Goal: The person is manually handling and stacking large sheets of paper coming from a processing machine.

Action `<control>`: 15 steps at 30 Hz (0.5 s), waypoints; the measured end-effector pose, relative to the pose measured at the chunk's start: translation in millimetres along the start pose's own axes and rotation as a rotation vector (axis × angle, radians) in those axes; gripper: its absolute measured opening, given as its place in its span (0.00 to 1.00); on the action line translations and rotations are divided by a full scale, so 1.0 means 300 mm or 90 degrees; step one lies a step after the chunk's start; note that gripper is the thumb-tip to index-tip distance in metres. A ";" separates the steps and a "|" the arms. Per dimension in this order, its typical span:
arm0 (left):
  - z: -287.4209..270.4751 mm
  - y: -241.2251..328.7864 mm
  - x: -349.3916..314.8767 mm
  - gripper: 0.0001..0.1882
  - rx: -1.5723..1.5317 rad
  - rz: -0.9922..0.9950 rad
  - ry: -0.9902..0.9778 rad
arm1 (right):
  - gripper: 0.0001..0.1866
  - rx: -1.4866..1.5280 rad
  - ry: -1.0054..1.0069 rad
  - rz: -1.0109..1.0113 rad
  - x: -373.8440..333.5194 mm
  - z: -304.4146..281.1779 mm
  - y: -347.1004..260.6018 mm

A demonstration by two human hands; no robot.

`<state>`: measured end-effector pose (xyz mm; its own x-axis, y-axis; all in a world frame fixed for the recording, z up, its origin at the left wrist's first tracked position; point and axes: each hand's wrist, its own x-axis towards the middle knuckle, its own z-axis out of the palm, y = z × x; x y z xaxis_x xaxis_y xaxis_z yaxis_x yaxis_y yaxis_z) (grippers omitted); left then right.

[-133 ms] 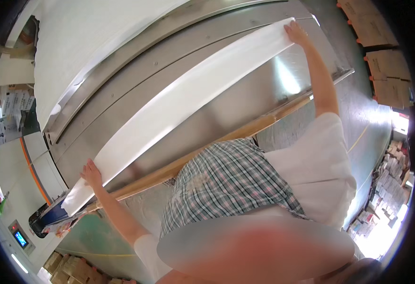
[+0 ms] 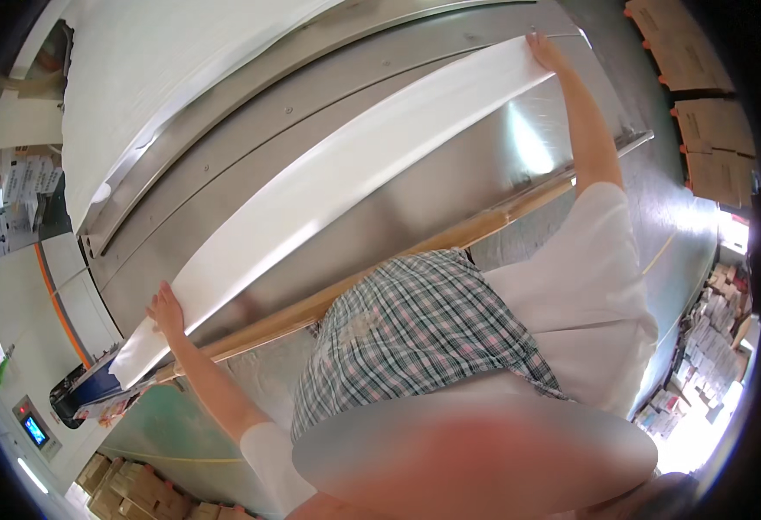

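1. Left hand (image 2: 166,314): fingers extended, resting on strip near its left end.
2. Strip (image 2: 346,165), white: spans bench (image 2: 398,210), near left corner toward far right.
3. Right hand (image 2: 548,55): well apart, at strip's right end; grip indeterminable.
4. Step, judged: positioning strip; next move calls for even tension.

Strip (image 2: 337,165) on table (image 2: 398,212), cartons (image 2: 717,130) at right
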<state>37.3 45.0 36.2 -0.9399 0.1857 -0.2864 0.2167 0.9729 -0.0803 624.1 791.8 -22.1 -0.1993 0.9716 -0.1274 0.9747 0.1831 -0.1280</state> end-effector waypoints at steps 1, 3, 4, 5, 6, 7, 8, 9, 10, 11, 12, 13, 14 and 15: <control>0.023 0.017 0.002 0.35 -0.007 -0.001 -0.014 | 0.29 0.059 -0.009 -0.050 0.070 -0.007 0.056; 0.024 -0.061 -0.018 0.35 0.020 -0.020 -0.028 | 0.29 0.084 -0.070 -0.111 0.028 0.006 -0.022; 0.032 -0.079 0.002 0.35 0.033 -0.017 -0.036 | 0.29 0.106 -0.108 -0.157 0.005 -0.025 -0.043; 0.054 -0.115 0.042 0.35 0.029 -0.020 -0.035 | 0.29 0.105 -0.106 -0.162 -0.008 -0.053 -0.057; 0.078 -0.185 0.084 0.35 0.056 -0.007 -0.035 | 0.28 0.069 -0.190 -0.191 -0.017 -0.067 -0.072; 0.093 -0.254 0.116 0.34 0.088 0.007 -0.035 | 0.27 0.035 -0.278 -0.218 -0.034 -0.063 -0.089; 0.110 -0.314 0.129 0.34 0.092 -0.001 -0.034 | 0.27 0.038 -0.283 -0.224 -0.057 -0.058 -0.118; 0.124 -0.355 0.130 0.33 0.077 -0.001 0.042 | 0.26 0.098 -0.371 -0.246 -0.081 -0.034 -0.150; 0.135 -0.397 0.128 0.31 0.064 -0.001 0.119 | 0.25 0.159 -0.460 -0.268 -0.109 -0.006 -0.183; 0.159 -0.392 0.112 0.31 0.070 -0.009 0.117 | 0.25 0.159 -0.468 -0.273 -0.157 0.015 -0.211; 0.198 -0.340 0.085 0.29 0.037 0.032 0.200 | 0.25 0.157 -0.515 -0.277 -0.196 0.013 -0.235; 0.218 -0.316 0.055 0.26 0.010 0.066 0.285 | 0.25 0.156 -0.568 -0.288 -0.220 0.033 -0.270; 0.242 -0.321 0.038 0.26 0.018 0.038 0.291 | 0.27 0.142 -0.553 -0.379 -0.214 0.087 -0.264; 0.279 -0.359 0.015 0.23 -0.223 0.104 0.274 | 0.30 0.138 -0.571 -0.399 -0.228 0.119 -0.337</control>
<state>31.8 -70.6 -36.4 -0.9404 0.3047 0.1511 0.3361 0.9009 0.2748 535.5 701.5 -35.6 -0.7359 0.2405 -0.6329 0.6553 0.4879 -0.5766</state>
